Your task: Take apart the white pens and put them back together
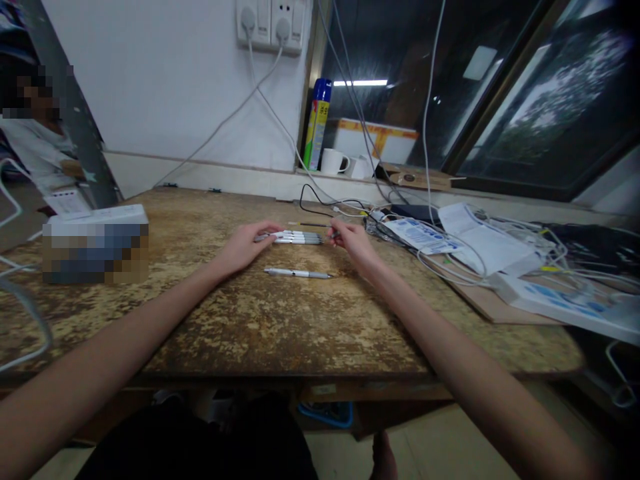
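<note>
Several white-and-grey pens [299, 237] lie side by side in a row on the worn wooden table. My left hand [245, 245] rests at their left ends, thumb in front and fingers behind, closed around them. At the row's right end, just past the grey grips, is my right hand [353, 241]. Its fingertips are pinched together, on something small and dark that I cannot make out. Nearer to me lies a single white pen [299, 273] with a grey grip, apart from the others. Behind the row is a thin dark pen refill [314, 224].
Tangled cables [425, 257], papers [487, 240] and a white power strip [565, 307] crowd the table's right side. A white box [97, 220], partly blurred, stands at left. On the window ledge are a spray can [317, 127] and a white mug [333, 161]. Another person sits far left.
</note>
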Tool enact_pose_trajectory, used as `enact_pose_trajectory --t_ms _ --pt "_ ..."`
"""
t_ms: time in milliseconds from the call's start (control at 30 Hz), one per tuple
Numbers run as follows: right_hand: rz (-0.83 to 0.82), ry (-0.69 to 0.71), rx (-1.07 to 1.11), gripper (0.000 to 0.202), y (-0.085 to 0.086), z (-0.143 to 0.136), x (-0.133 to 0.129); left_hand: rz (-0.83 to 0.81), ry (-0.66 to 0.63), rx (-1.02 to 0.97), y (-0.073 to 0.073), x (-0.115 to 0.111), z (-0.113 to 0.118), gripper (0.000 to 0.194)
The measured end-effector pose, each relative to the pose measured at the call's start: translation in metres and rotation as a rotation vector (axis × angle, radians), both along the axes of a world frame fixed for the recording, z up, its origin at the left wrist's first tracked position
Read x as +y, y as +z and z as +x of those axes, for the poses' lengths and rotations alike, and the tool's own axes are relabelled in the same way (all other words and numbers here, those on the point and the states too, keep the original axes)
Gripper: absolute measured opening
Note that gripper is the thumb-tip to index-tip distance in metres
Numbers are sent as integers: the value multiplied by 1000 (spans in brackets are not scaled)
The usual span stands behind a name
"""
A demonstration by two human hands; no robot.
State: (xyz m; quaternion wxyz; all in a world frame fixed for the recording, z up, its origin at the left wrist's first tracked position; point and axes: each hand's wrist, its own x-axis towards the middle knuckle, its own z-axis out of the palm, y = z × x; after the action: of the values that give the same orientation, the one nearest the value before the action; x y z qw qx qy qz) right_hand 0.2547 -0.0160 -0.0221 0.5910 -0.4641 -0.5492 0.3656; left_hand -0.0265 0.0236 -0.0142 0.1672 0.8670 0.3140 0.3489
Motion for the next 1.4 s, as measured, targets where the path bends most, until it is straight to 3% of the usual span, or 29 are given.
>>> enact_pose_trajectory --t_ms 267,467,700,1400 --pt "-31 -29 -24 52 0 1 2 -58 5 21 1 -2 1 33" --pt "16 70 -141 44 -5 -1 7 -58 3 -1 2 -1 -1 33" --pt "132 -20 -277 35 -11 -1 14 -42 19 -26 0 5 -5 35" --pt "102 -89 -277 39 -2 -3 7 -77 18 6 -1 4 -4 40"
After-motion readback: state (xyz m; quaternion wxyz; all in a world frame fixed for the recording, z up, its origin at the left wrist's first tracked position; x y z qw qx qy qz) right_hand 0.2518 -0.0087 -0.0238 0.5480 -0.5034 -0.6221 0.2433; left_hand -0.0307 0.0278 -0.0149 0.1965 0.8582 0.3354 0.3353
